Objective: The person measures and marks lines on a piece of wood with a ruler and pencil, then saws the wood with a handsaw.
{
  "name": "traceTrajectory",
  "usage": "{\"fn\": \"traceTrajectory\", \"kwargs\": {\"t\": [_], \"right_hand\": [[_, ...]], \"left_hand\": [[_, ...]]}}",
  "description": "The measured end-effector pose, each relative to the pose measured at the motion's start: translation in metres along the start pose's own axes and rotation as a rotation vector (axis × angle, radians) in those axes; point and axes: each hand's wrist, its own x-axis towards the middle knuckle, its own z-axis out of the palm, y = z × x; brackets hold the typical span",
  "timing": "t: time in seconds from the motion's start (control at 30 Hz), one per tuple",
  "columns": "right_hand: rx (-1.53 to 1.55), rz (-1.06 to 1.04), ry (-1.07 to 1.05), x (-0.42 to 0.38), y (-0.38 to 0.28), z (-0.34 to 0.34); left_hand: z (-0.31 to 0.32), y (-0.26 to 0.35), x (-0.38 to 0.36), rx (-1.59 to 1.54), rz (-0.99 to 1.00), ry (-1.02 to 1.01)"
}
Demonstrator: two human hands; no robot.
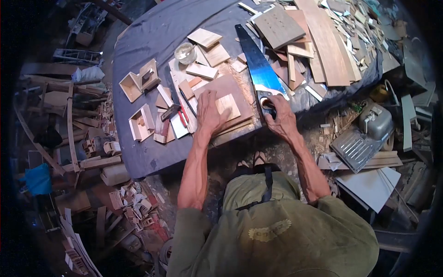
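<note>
Head view, looking down: a saw [259,69] lies on a cloth-covered table [143,159], its blade pointing away from the person and its handle at the right hand [281,116]. Left of the saw, a brown board [241,87] sits near the table's edge, with a pale block [230,104] on top. The left hand [210,113] rests palm down on the board, fingers loosely extended and slightly bent, thumb spread to the block, holding nothing in its grasp. The right hand curls at the saw handle, thumb apart from the fingers; how firmly it grips cannot be told. Both forearms reach forward from the body, elbows bent, well apart.
</note>
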Motion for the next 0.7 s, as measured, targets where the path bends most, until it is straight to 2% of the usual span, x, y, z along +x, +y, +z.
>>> {"fn": "traceTrajectory", "kwargs": {"t": [0.03, 0.13, 0.3, 0.4, 0.5, 0.63, 0.7], "right_hand": [[-0.029, -0.023, -0.060, -0.007, 0.007, -0.003], [-0.142, -0.099, -0.186, -0.011, 0.017, -0.005], [-0.346, -0.113, -0.283, -0.012, 0.028, 0.020], [-0.323, -0.106, -0.260, -0.010, 0.035, 0.026], [-0.333, -0.088, -0.126, -0.006, 0.031, 0.030], [-0.202, 0.023, 0.175, 0.008, 0.007, 0.027], [-0.131, 0.106, 0.268, 0.016, -0.010, 0.019]], "left_hand": [[-0.004, 0.001, -0.009, 0.039, 0.078, -0.022], [-0.002, -0.013, -0.018, 0.021, 0.106, -0.189], [0.008, -0.024, -0.021, -0.035, 0.109, -0.252], [0.011, -0.028, -0.024, -0.042, 0.170, -0.227], [0.008, -0.023, -0.027, -0.039, 0.159, -0.181], [0.004, -0.001, -0.008, -0.075, 0.118, -0.158], [0.035, -0.010, 0.008, -0.063, 0.156, -0.122]]}}
